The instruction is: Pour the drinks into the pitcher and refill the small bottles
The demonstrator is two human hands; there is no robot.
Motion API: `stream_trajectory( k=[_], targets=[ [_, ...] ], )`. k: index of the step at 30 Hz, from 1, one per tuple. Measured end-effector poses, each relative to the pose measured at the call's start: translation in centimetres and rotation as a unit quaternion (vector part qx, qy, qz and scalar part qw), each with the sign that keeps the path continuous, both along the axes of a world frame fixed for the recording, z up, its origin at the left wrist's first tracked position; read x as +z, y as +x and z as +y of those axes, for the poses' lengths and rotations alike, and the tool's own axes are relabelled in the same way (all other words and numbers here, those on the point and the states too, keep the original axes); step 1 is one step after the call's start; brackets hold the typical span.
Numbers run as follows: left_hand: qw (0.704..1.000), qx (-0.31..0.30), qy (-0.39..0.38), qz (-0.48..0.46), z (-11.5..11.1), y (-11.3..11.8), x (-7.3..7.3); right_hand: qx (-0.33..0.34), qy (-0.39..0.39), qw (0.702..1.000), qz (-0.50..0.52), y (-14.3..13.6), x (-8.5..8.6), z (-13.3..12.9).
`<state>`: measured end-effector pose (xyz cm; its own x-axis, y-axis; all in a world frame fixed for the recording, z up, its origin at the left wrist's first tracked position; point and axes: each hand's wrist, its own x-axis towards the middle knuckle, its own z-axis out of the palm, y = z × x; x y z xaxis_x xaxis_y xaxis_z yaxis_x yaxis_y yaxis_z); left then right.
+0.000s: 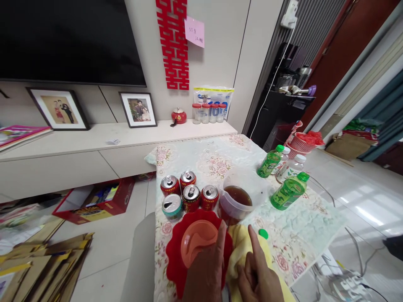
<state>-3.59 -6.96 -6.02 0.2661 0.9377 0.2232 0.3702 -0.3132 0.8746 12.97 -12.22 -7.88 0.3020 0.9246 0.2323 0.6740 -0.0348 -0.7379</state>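
Note:
My left hand is over a red scalloped plate, index finger stretched out and empty as far as I see; its other fingers are mostly hidden. An orange divided dish sits in that plate. My right hand is over a yellow cloth, its index finger extended and the others curled, with no object visible in it. Just beyond my hands stands a translucent plastic tub of brown liquid. Several red drink cans and one opened teal can stand left of it.
Green drink bottles and clear white-capped bottles stand on the table's right side. A green cap lies near the cloth. Red-lidded jars line the cabinet behind. On the floor are a red box and flattened cardboard.

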Motion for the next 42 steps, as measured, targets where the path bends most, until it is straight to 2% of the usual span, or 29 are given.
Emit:
stream_trajectory(
  k=[4,8,12,16,23,32,34,38,42],
  targets=[
    [0.986,-0.023,0.112,0.121,0.3,-0.6,-0.4,-0.022,0.04,0.988,-0.148,0.3,0.9,-0.5],
    [0.967,0.009,0.183,0.175,0.4,-1.0,-0.7,-0.032,0.052,0.97,-0.235,0.9,1.9,-0.5],
    [0.962,-0.005,0.205,0.182,0.8,-1.6,-1.2,-0.037,0.048,0.978,-0.2,1.4,1.8,-0.1],
    [0.959,0.017,0.205,0.193,0.7,-1.4,-1.5,-0.032,0.047,0.987,-0.152,1.7,1.5,-0.1],
    [0.962,0.1,0.195,0.161,-0.1,1.1,0.1,-0.028,0.033,0.99,-0.133,1.8,2.0,-0.1],
    [0.959,0.096,0.201,0.178,0.2,1.2,0.7,-0.026,0.028,0.982,-0.188,1.6,2.7,0.3],
    [0.952,0.092,0.22,0.19,0.6,0.9,0.8,-0.024,0.024,0.981,-0.193,1.6,2.7,0.3],
    [0.922,0.071,0.32,0.206,1.5,0.1,1.2,-0.044,0.013,0.976,-0.211,1.5,2.4,0.3],
    [0.911,0.076,0.327,0.241,1.7,-0.3,0.9,-0.047,0.009,0.973,-0.226,1.6,2.1,0.3]
  ],
)
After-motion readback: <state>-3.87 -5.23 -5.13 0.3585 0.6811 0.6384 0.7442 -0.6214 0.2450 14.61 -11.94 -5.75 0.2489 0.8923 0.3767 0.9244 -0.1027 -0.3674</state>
